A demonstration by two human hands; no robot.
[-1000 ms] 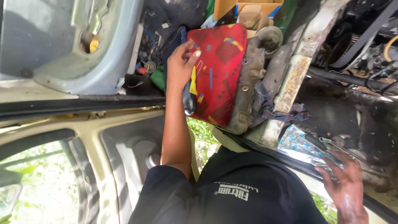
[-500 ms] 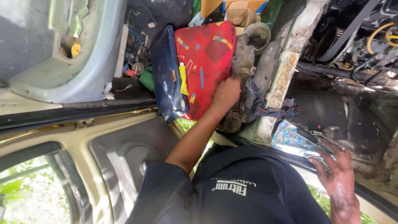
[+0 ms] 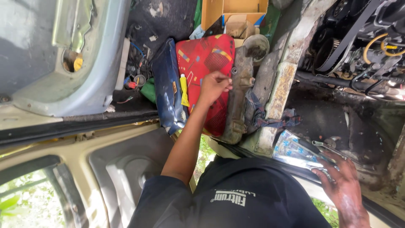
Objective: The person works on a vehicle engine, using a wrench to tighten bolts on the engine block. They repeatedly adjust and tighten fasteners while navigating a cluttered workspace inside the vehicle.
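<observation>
Firstly, well to the left of the red patterned cushion point(image 3: 202, 59) lies a pale grey-blue door panel point(image 3: 38, 76), with a round hole showing a yellow part. Just left of the cushion, and touching it, stands a dark blue cover point(image 3: 166, 88), worn along its face. A small yellow tube point(image 3: 184, 90) sits in the seam between that cover and the cushion.

The left hand point(image 3: 215, 86) rests on the cushion's right half. Its grip is narrow: the fingers point(image 3: 225, 80) are drawn together in a pinch at the cushion's right edge. Whether anything small is held between them cannot be told. Directly right of the cushion, and against it, runs a rusty metal bracket point(image 3: 240, 97), and the pinched fingertips lie just beside a bolt on it. Above the cushion sits an open cardboard box point(image 3: 234, 12).

Further right of the cushion stands a corroded, flaking beam point(image 3: 280, 84), with a dark rag point(image 3: 270, 120) wound about its lower part. Well to the cushion's right, a black drive belt point(image 3: 350, 36) and yellow hoses show in the engine bay.

Below and right of the cushion lies a clear plastic packet point(image 3: 295, 150) with blue print. The right hand point(image 3: 344, 181) lies palm down at that packet's right end, grip wide, fingers spread, clasping nothing.
</observation>
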